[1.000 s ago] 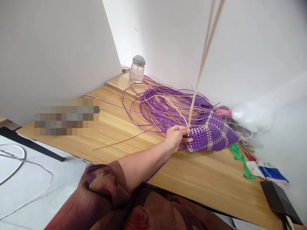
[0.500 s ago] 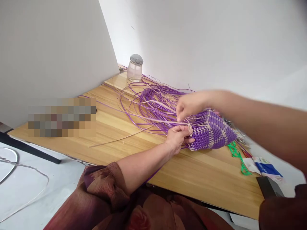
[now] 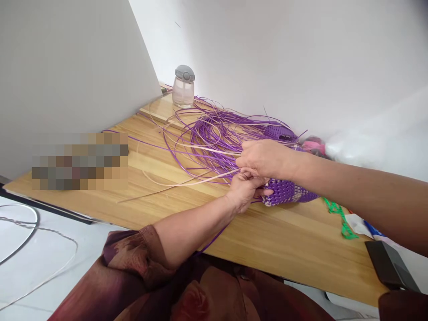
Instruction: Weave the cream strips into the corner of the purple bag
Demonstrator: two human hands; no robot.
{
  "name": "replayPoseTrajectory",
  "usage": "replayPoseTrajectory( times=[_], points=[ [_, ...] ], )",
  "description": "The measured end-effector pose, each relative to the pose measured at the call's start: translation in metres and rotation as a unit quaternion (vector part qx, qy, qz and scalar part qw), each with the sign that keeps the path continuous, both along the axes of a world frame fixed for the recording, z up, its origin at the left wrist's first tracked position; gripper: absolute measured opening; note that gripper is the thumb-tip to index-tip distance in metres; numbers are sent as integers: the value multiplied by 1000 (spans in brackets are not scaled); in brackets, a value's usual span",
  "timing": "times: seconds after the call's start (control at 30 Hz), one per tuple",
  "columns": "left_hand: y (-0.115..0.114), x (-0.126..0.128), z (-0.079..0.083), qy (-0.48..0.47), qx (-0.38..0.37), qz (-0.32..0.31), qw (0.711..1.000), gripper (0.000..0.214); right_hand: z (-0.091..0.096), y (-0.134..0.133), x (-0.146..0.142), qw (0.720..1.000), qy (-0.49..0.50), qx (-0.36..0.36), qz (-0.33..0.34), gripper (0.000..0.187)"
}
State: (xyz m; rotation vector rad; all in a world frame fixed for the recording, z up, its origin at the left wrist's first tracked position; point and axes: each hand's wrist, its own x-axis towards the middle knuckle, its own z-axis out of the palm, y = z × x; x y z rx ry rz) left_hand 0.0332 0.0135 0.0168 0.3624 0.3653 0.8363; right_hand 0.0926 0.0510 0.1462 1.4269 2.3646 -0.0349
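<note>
My left hand (image 3: 245, 189) clamps the purple-and-cream woven plastic basket (image 3: 294, 192) mid-right on the wooden table (image 3: 267, 240), steadying it. My right hand (image 3: 264, 158) pinches the cream flat strips (image 3: 187, 182) tight, likely for tension.

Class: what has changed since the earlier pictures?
The right hand came down into view and now meets the left hand at the woven piece; the beige strands, once pulled upward, now trail left over the table. The left hand kept gripping the piece.
</note>
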Motion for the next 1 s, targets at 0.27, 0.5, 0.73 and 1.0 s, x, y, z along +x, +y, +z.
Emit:
replayPoseTrajectory(
  times=[0.27,0.5,0.73,1.0],
  points=[
    [1,-6,6,15,-7,-46,999,29,12,11,10,993,61,-71,-76,15],
    [2,-8,6,8,13,-59,998,30,1,16,33,973,185,-93,-105,23],
    [4,-8,7,-23,1,-25,999,17,-6,14,38,958,256,-92,-89,25],
    [7,-6,7,-13,23,-21,999,9,-9,0,32,952,289,-40,-95,24]
  ],
)
